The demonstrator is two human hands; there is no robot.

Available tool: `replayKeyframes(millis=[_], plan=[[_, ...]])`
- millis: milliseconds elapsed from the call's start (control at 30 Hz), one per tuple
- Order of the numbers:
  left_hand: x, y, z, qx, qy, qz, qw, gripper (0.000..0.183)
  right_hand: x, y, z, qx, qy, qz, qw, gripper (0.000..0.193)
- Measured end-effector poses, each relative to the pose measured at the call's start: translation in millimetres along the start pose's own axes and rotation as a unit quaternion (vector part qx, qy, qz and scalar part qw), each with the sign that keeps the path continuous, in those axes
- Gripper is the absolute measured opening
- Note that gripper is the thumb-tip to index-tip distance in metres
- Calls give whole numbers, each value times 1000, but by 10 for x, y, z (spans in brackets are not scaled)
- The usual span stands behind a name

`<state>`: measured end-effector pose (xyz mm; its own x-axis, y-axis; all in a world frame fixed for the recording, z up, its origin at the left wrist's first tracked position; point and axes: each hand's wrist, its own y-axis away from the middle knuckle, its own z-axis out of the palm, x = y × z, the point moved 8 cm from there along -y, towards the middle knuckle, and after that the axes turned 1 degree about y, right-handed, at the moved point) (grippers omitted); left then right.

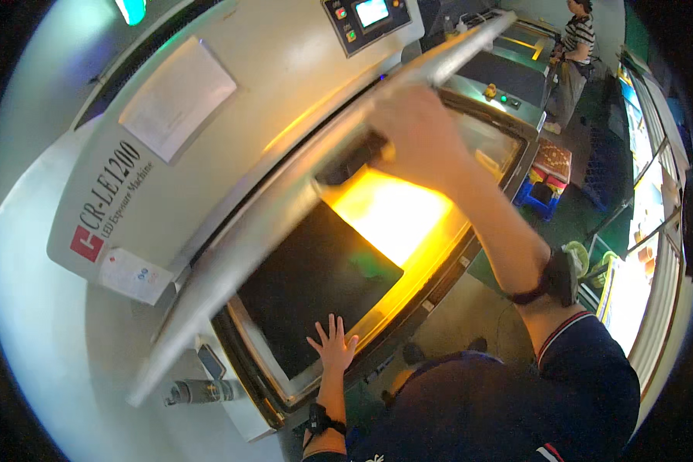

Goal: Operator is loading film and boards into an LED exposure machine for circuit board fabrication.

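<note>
My left hand (pixel 335 348) lies flat with fingers spread on the near corner of a dark rectangular sheet (pixel 316 273). The sheet rests on the lit glass bed (pixel 396 219) of a large pale machine, and yellow-white light shines past its right side. Higher up, my right hand (pixel 414 131) is blurred, its fingers curled at the long silver frame of the raised, tilted lid (pixel 266 219). A black handle-like part (pixel 353 163) shows beside those fingers. Exactly where they grip is smeared by motion.
The machine's body (pixel 273 65) carries a control panel (pixel 369 19) and taped papers (pixel 179 98). A bottle (pixel 200 391) and a phone (pixel 211 360) stand at lower left. Blue stool (pixel 539 199) and another person (pixel 574 58) are at the right.
</note>
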<state>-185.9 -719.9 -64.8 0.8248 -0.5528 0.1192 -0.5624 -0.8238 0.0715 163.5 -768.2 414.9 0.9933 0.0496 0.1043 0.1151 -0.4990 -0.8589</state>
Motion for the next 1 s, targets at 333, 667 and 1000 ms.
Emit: replayKeyframes(millis=[333, 667, 1000], plan=[[1475, 360, -547, 29, 290, 248, 924, 53, -216, 2489, 365, -383, -69, 44, 920, 26], [1123, -966, -535, 9, 36, -1, 999, 64, -536, 4638, 1491, -684, -68, 47, 725, 37], [804, -999, 27, -32, -24, 15, 999, 79, -485, 4722, 1496, -770, -115, 87, 622, 32]])
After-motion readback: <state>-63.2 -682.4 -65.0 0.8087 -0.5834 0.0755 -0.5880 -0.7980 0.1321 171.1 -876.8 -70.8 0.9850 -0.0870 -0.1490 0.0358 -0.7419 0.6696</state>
